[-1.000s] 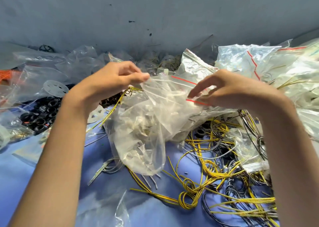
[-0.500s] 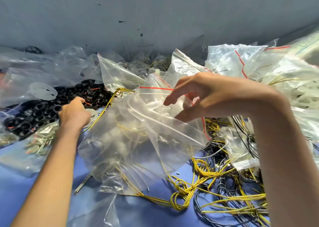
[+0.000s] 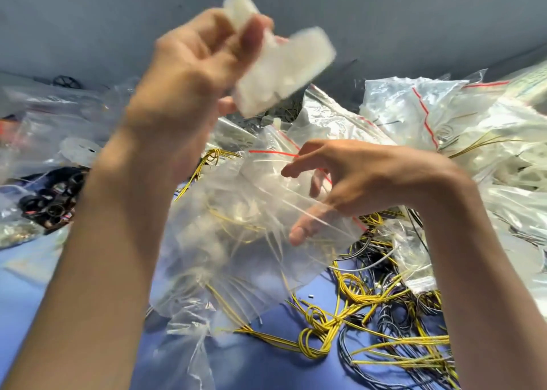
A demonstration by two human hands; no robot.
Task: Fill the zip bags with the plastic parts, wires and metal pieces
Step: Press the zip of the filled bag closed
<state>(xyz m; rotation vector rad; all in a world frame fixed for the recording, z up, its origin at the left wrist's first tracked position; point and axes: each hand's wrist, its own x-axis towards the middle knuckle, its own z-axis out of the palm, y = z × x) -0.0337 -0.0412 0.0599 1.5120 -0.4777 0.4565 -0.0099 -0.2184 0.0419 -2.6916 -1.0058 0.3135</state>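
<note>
Gripped in the curled fingers of the left hand (image 3: pixel 189 72) is a whitish clump of plastic parts (image 3: pixel 281 60), smeared by motion so that single pieces cannot be told apart. It is held high, above and slightly behind the mouth of the zip bag (image 3: pixel 236 229). The bag's mouth is held by the right hand (image 3: pixel 358 179): the thumb is seen through the film, the other fingers are hooked over the red-striped lip, and the opening is kept spread towards the clump.

Half a second ago the left hand was down at the left, by the heap of black rings (image 3: pixel 50 203), and nothing was seen in it; now it has been raised with a load. By this the step is judged to be a drop into the bag, in which pale pieces and yellow strands already lie.

The left forearm is lifted steeply, wrist bent forward; the right wrist is cocked inward. Loose yellow wires (image 3: pixel 325 330) and further bags (image 3: pixel 414 108) lie around on the blue surface (image 3: pixel 266 369).
</note>
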